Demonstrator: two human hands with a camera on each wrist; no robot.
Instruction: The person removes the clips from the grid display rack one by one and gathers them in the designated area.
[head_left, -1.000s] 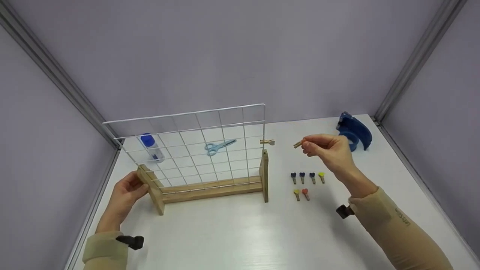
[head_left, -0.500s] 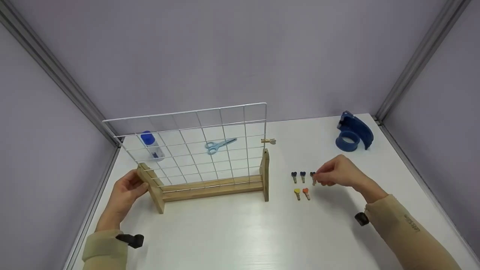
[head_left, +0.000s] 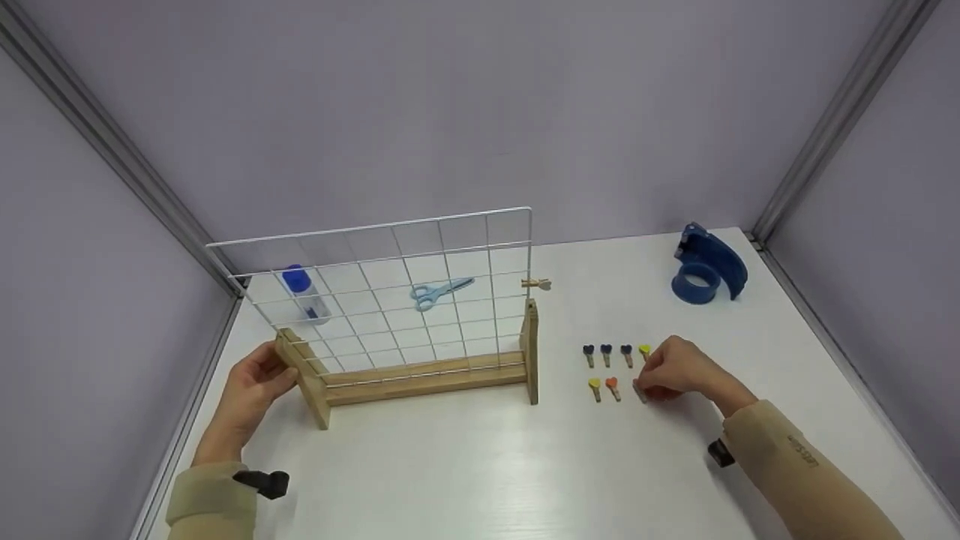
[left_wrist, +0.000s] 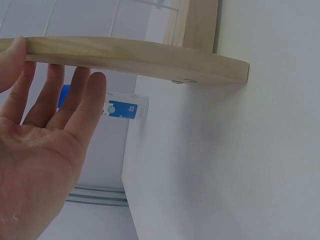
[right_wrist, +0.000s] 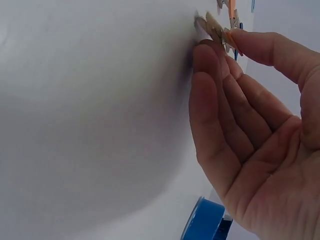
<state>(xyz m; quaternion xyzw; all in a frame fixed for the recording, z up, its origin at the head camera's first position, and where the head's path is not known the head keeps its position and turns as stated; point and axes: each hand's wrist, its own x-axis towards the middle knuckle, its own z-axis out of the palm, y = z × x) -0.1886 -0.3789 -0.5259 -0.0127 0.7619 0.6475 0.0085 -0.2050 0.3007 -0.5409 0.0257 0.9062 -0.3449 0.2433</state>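
My left hand (head_left: 253, 386) grips the left wooden side piece (head_left: 304, 379) of a stand that holds up a white wire grid (head_left: 405, 289). In the left wrist view the thumb lies on one face of that wood (left_wrist: 135, 57), fingertips against the other. My right hand (head_left: 679, 367) pinches a mini clothespin (head_left: 639, 391) low over the table, at the right end of a short row. Its orange top (right_wrist: 233, 42) shows between thumb and fingertips in the right wrist view. Nearby lie a red heart clothespin (head_left: 612, 384), a yellow one (head_left: 595, 385) and several dark blue ones (head_left: 607, 351); another yellow one (head_left: 644, 350) is partly hidden by my hand.
One pale heart clothespin (head_left: 537, 284) is clipped on the grid's right edge. Light blue scissors (head_left: 431, 294) and a blue-capped glue stick (head_left: 304, 289) lie behind the grid. A blue tape dispenser (head_left: 716, 262) stands at the back right of the white table (head_left: 465, 480).
My right hand has come down from beside the grid with its clothespin, passed over the back row, and now sits at the front row's right end. The left hand stays put.
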